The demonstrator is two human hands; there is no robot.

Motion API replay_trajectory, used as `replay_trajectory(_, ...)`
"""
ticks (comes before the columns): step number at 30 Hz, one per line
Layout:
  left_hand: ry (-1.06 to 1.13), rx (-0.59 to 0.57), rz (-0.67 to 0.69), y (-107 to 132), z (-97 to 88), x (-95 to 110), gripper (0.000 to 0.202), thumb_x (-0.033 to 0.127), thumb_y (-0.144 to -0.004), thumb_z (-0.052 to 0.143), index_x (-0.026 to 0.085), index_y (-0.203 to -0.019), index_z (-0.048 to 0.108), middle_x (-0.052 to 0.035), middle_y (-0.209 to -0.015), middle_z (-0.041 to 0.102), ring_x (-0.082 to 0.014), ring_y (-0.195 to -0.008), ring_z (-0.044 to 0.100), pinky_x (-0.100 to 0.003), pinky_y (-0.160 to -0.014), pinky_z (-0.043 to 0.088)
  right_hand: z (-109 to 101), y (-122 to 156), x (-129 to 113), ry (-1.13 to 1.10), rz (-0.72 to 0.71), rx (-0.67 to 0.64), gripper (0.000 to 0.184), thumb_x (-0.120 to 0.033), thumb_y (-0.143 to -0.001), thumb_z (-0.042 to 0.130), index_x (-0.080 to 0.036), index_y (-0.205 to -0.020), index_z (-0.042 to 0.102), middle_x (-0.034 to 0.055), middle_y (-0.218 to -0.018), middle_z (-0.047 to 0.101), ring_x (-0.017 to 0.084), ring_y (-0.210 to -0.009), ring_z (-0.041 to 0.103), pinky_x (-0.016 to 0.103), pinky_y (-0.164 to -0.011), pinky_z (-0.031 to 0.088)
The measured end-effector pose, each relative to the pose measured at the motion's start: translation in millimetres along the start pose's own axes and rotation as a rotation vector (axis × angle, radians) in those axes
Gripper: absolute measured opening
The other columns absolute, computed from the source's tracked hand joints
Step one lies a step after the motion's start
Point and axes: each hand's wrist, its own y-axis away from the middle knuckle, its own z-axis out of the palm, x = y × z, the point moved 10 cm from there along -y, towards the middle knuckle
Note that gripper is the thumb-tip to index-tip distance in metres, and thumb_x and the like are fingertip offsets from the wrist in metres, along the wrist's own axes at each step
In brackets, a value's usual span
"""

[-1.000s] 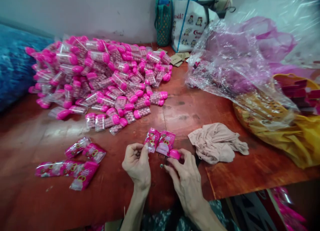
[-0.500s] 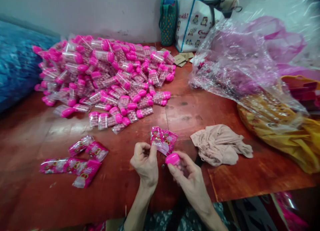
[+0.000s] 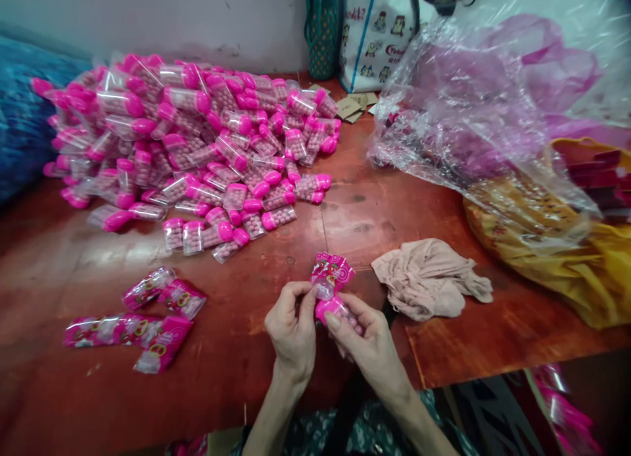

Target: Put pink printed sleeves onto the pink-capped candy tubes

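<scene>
Between thumb and fingers, my left hand [image 3: 294, 328] pinches the near edge of a pink printed plastic sleeve [image 3: 332, 270]. My right hand [image 3: 365, 334] grips a small clear candy bottle [image 3: 351, 319] with a pink cap and round pink candies inside. The bottle's capped end touches the sleeve's near end; whether it has entered the sleeve I cannot tell. To the left on the table lie several candy bottles in pink printed sleeves [image 3: 162, 296]. Farther back is a large heap of bare pink-capped candy bottles [image 3: 197, 157].
A crumpled beige cloth [image 3: 428, 278] lies right of my hands. Beyond it are a clear plastic bag [image 3: 444, 127] and a yellow bag [image 3: 566, 278]. A blue bag [image 3: 24, 127] stands at left; a white tote [image 3: 374, 42] and cardboard pieces [image 3: 352, 106] are at the back.
My right hand has brought the bottle's pink cap up to the sleeve held by my left hand. The sleeve now points more away from me. The view has shifted slightly.
</scene>
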Motion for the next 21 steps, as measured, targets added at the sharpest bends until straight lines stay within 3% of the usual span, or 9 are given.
replay_trajectory(7, 0.041, 0.034, -0.109, 5, -1.4, -12, 0.007, 0.025, -0.075, 0.062, 0.019, -0.075, 0.061, 0.0026, -0.063, 0.062, -0.0117, -0.053, 0.059, -0.021, -0.052, 0.048, 19, 10, 2, -0.111, 0.106, -0.143, 0.031, -0.038, -0.076, 0.063, -0.013, -0.095, 0.06, -0.0037, -0.053, 0.053, 0.002, -0.033, 0.036, 0.014, -0.033, 0.027)
replay_trajectory(11, 0.01, 0.039, 0.028, 2, -3.1, 1, 0.003, 0.018, -0.075, 0.062, 0.019, -0.073, 0.06, 0.0027, -0.065, 0.06, -0.0109, -0.057, 0.058, -0.021, -0.055, 0.047, 13, 4, 8, -0.229, 0.088, -0.056, 0.041, -0.037, -0.078, 0.062, -0.015, -0.11, 0.051, -0.0041, -0.054, 0.055, 0.001, -0.029, 0.035, 0.012, -0.028, 0.024)
replay_trajectory(15, 0.034, -0.018, 0.229, 4, 2.8, 16, 0.012, 0.007, -0.075, 0.06, 0.019, -0.079, 0.06, 0.0019, -0.071, 0.061, -0.011, -0.067, 0.059, -0.022, -0.065, 0.048, 6, 0, 11, -0.242, 0.065, -0.014, 0.038, -0.035, -0.08, 0.06, -0.016, -0.112, 0.052, -0.0049, -0.053, 0.054, 0.0, -0.031, 0.033, 0.01, -0.029, 0.025)
replay_trajectory(21, 0.036, 0.011, 0.197, 7, 3.9, 8, 0.02, 0.007, -0.076, 0.059, 0.02, -0.092, 0.06, -0.0004, -0.081, 0.062, -0.0122, -0.071, 0.06, -0.024, -0.065, 0.049, 10, 5, 11, -0.292, 0.112, -0.053, 0.042, -0.034, -0.08, 0.061, -0.015, -0.116, 0.049, -0.0058, -0.05, 0.053, 0.0, -0.029, 0.03, 0.009, -0.028, 0.023)
